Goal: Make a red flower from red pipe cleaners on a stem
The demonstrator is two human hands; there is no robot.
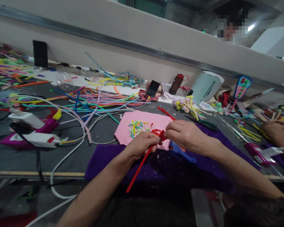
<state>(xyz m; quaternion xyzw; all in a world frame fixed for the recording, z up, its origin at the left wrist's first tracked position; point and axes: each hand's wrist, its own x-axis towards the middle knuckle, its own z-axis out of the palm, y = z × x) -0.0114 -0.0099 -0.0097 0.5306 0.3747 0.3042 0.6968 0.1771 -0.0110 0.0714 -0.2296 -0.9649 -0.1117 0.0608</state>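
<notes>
Both hands meet over a pink sheet (121, 134), pinching a red pipe cleaner (139, 169). My left hand (143, 143) is closed on it, and one straight end hangs down toward the table's front edge. My right hand (186, 134) pinches the bunched red part (162, 135) between the hands; its exact shape is partly covered by fingers. Another red length (165, 112) sticks out beyond the right hand. Short cut pieces (136, 127) in yellow, green and red lie on the sheet. Just below the right hand rests a blue tool, seemingly a glue gun (182, 153).
Purple cloth (104, 160) covers the table's front. Colourful pipe cleaners (109, 97) spread behind, with a phone (152, 89), a bottle (176, 84) and dark pliers (204, 123). Chargers and cables (41, 138) lie left. A co-worker's hands (276, 130) are at far right.
</notes>
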